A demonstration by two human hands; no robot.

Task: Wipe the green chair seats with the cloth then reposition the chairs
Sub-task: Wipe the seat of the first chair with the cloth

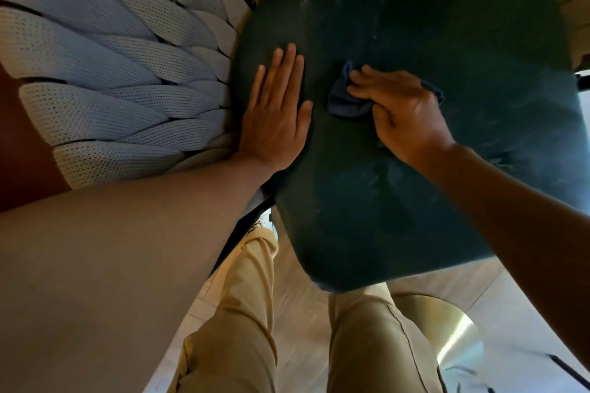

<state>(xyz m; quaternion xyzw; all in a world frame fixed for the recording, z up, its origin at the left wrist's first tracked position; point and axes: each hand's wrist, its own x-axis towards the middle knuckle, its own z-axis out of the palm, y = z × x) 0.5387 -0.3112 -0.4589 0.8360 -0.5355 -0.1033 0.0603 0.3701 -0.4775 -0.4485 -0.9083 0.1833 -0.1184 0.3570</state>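
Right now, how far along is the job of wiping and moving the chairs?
Wiping is in hand: the right hand holds the cloth on the green seat, the left hand flat beside it. Pale smears remain. No finished seat shows; repositioning is left.

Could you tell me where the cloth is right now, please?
In the head view, the dark blue cloth lies mid-seat on the green chair seat, bunched under the right hand, just right of the flat left hand.
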